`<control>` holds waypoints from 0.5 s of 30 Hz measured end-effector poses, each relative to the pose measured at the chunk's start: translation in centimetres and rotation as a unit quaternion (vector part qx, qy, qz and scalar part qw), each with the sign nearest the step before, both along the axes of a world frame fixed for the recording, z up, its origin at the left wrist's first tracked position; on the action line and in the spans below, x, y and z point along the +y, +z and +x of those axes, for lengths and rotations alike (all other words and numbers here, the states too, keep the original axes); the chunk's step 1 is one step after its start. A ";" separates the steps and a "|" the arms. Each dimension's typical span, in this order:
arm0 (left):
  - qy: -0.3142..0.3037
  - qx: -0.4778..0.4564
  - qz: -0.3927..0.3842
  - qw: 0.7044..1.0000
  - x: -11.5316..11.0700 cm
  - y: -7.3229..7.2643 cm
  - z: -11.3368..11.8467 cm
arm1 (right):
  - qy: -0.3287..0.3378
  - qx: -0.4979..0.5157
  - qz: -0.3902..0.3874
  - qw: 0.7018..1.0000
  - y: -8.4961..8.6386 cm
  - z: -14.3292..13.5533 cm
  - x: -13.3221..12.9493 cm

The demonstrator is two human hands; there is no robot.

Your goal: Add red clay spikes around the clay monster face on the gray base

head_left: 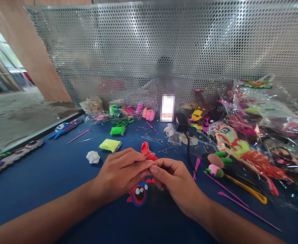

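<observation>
My left hand [124, 169] is closed, its fingers together and stretched to the right, meeting the fingertips of my right hand [170, 173]. My right hand pinches at the left fingertips; what lies between them is too small to make out. Just beyond the fingers is a red clay packet [147, 151]. Under and in front of my hands lies a blue and red clay figure [139, 194] with a dark face and white eye spots, partly hidden by my left hand. A white clay lump [93, 157] and a yellow packet [110, 145] rest left of my hands.
Pink tools [249, 210] and a yellow loop [250, 189] lie at the right, near plastic-wrapped clay figures [235, 142]. A black box [181, 122] with a cable stands behind. Beyond rises a perforated metal panel [128, 44]. A green packet [117, 130] lies back left.
</observation>
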State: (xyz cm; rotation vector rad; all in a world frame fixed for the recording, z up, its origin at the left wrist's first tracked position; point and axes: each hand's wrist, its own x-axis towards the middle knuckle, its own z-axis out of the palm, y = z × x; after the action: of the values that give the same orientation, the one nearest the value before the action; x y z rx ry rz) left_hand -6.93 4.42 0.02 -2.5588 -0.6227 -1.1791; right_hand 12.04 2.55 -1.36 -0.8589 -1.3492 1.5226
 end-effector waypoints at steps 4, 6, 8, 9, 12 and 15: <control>-0.005 -0.006 -0.021 1.000 0.0 -0.1 0.1 | -0.006 -0.018 0.002 1.000 -0.1 0.0 0.1; -0.001 -0.010 -0.023 1.000 -0.1 -0.1 0.2 | -0.008 -0.017 0.003 1.000 -0.1 0.0 0.1; 0.005 -0.020 -0.021 1.000 -0.1 -0.1 0.2 | -0.010 -0.016 0.007 1.000 -0.1 0.0 0.0; 0.008 -0.024 -0.020 0.999 -0.1 -0.1 0.3 | -0.011 -0.015 0.008 1.000 0.0 0.0 0.0; 0.009 -0.022 -0.025 0.999 -0.1 -0.1 0.2 | -0.010 -0.002 0.002 1.000 0.1 0.2 0.0; -0.004 -0.021 -0.033 0.999 -0.1 -0.1 0.2 | -0.006 0.014 0.001 1.000 0.2 0.2 0.0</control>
State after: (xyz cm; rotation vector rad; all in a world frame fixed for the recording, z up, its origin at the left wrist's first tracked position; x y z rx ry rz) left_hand -6.75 4.34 -0.10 -2.5993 -0.6713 -1.2379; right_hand 12.26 2.56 -1.11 -0.8408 -1.3224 1.5192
